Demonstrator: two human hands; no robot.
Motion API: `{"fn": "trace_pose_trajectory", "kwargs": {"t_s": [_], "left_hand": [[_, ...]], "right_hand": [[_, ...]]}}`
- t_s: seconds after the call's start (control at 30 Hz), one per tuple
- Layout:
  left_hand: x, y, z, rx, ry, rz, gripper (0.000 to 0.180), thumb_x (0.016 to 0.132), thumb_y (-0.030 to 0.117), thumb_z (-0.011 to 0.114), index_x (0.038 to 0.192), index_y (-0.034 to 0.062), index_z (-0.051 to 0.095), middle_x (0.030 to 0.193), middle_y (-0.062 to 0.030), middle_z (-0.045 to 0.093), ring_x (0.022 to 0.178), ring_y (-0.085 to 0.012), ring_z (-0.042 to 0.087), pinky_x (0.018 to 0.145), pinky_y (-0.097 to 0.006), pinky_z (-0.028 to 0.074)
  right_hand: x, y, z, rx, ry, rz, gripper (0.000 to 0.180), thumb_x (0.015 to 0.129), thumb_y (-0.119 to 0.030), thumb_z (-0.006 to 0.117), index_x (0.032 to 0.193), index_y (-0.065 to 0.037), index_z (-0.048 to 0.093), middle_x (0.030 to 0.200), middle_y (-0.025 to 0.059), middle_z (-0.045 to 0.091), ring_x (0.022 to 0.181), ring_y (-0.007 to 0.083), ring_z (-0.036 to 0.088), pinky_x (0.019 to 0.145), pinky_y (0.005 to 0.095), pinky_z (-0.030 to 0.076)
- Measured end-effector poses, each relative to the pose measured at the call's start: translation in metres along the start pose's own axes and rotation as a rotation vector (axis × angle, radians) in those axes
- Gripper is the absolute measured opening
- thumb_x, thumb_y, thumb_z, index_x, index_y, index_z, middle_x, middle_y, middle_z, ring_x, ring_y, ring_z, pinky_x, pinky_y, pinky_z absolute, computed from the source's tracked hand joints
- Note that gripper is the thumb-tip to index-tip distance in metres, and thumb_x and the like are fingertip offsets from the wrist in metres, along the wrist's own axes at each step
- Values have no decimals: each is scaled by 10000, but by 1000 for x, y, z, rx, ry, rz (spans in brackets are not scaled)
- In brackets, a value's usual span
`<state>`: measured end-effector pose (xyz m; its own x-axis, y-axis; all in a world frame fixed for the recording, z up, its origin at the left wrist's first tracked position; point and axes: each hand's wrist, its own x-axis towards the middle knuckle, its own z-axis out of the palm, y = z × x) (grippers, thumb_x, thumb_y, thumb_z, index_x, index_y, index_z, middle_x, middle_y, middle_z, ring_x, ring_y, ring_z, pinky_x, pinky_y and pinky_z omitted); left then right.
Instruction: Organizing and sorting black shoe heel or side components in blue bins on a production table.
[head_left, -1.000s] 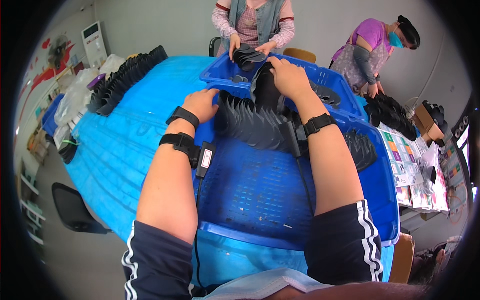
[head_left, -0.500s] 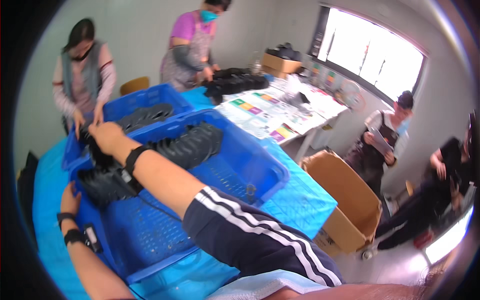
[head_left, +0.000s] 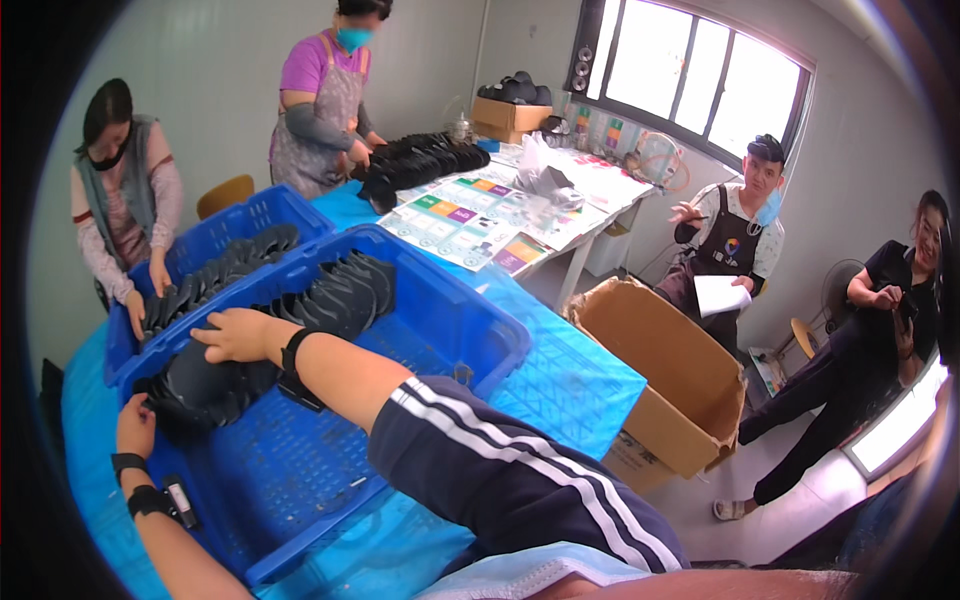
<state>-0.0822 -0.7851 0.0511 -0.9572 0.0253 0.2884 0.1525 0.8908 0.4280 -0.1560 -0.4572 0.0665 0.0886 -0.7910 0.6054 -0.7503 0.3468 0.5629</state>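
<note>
Shows a long row of thin black pieces (head_left: 345, 290) inside the near blue bin (head_left: 290, 490), packed face to face along the far wall. Curve at the rounded edges, overlap closely and lean, matt and dark with a faint grey sheen on the upper edges. Has the right hand (head_left: 240, 335) over the row's left part, fingers bent across the tops; cannot tell whether grasping a piece or only touching. Has the left hand (head_left: 136, 428) by the bin's left corner, fingers near the row's end; cannot tell whether clenched on the rim or loose. Shows similar dark pieces (head_left: 240, 255) in the second blue bin (head_left: 280, 205) just beyond, under another person's hands (head_left: 158, 272).
</note>
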Motion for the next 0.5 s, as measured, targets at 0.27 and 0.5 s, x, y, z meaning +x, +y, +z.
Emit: {"fn": "trace_pose_trajectory", "kwargs": {"t_s": [0.27,0.5], "left_hand": [[-11,125,-56,-427,408,60,356,849,32,469,1202,49,420,671,-32,497,625,-151,504,636,-310,453],[-20,123,-55,-768,-314,-77,191,859,162,486,974,26,553,617,18,473,582,-54,498,994,-348,300]], "right_hand": [[-1,8,7,-102,-385,237,103,787,-220,456,856,-200,531,838,-3,603,876,197,554,865,409,353],[6,2,1,-253,-360,221,204,808,-261,437,955,-151,528,915,65,613,948,293,545,928,502,287]]}}
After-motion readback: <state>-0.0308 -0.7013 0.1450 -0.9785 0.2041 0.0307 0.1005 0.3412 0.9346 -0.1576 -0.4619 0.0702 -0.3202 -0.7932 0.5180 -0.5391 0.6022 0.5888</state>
